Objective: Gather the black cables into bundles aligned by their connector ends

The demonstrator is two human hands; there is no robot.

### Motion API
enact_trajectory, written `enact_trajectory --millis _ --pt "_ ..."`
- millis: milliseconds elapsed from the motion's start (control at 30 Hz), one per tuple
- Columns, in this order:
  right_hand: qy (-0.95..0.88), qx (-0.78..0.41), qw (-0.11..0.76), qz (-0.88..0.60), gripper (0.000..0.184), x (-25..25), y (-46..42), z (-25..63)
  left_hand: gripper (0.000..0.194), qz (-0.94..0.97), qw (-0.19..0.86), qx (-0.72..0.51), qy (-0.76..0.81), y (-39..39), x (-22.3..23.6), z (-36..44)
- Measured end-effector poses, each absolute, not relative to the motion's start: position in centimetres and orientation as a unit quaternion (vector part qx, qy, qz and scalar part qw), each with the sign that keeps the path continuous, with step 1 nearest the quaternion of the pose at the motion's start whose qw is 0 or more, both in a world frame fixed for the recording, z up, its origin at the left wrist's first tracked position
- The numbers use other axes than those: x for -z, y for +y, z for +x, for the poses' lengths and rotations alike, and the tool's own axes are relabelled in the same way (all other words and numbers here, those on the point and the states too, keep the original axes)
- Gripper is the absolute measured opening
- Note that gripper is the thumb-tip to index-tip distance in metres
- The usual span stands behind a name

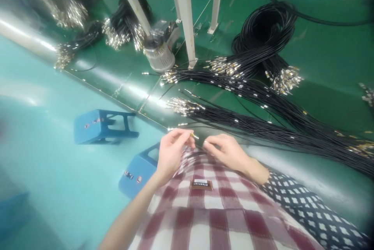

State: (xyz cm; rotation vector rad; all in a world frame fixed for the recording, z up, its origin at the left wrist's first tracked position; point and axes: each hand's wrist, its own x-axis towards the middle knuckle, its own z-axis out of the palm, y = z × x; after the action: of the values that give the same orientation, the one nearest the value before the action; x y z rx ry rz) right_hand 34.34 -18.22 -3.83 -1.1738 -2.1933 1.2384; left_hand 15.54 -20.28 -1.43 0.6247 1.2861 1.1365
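Over the table's near edge, my left hand [174, 150] is closed in a pinch on a small gold-and-silver cable connector [194, 136], whose tip points right. Just right of it, my right hand [229, 152] has its thumb and forefinger pressed together. A tiny light bit shows at those fingertips, too small to name. Beyond both hands lies a long bundle of thin black cables [248, 119], its metal connector ends [184, 106] fanned out on the left. Another cable bundle [204, 76] runs behind it.
A coiled cable bundle [263, 28] lies on the green tabletop [327, 59] at the back right. White metal legs [184, 12] rise behind a grey-white device [159, 57]. More cable bundles [125, 24] sit at the back left. Blue stools [87, 127] stand on the floor at left.
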Motion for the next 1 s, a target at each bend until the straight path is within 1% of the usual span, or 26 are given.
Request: enact_trajectory --millis 100,200,233,333,467,633,700,733,867,900,933,1000 --pt "-0.789 -0.4 0.208 -0.417 0.021 4.2 -18.2 35.1 0.013 0.253 0.628 -0.475 0.562 -20.1 1.1 15.8" --pt "-0.768 -0.408 0.261 -0.418 0.022 3.7 -18.3 34.2 0.013 0.258 0.638 -0.468 0.554 -20.0 0.9 15.8" --pt "-0.753 -0.428 0.276 -0.416 0.023 3.4 -18.4 33.7 0.014 0.266 0.632 -0.471 0.555 -20.0 0.8 15.8" --pt "-0.684 -0.521 0.305 -0.41 0.035 2.5 -18.5 32.3 0.014 0.299 0.605 -0.472 0.567 -20.0 0.5 15.8" --pt "-0.574 -0.637 0.33 -0.395 0.039 2.4 -18.8 31.6 0.014 0.335 0.602 -0.458 0.562 -20.1 0.5 15.8" --pt "-0.483 -0.694 0.362 -0.393 0.043 3.1 -19.3 31.0 0.013 0.355 0.588 -0.458 0.564 -20.1 1.0 15.7" --pt "-0.487 -0.685 0.361 -0.404 0.044 3.2 -19.6 30.8 0.014 0.366 0.581 -0.454 0.567 -20.1 1.1 15.7" --pt "-0.511 -0.657 0.362 -0.42 0.043 3.1 -19.8 30.7 0.014 0.373 0.576 -0.451 0.57 -20.2 1.0 15.8" --pt "-0.662 -0.429 0.368 -0.492 0.036 2.5 -20.2 30.8 0.017 0.401 0.554 -0.439 0.583 -20.4 0.8 15.9" --pt "-0.675 -0.406 0.365 -0.497 0.037 2.4 -20.2 30.8 0.018 0.405 0.55 -0.437 0.585 -20.5 0.8 15.9" --pt "-0.669 -0.417 0.362 -0.498 0.038 2.4 -20.2 30.7 0.019 0.409 0.548 -0.434 0.587 -20.6 0.9 15.8" --pt "-0.605 -0.519 0.351 -0.491 0.043 2.7 -20.2 30.6 0.021 0.414 0.549 -0.425 0.589 -20.7 1.1 15.8"
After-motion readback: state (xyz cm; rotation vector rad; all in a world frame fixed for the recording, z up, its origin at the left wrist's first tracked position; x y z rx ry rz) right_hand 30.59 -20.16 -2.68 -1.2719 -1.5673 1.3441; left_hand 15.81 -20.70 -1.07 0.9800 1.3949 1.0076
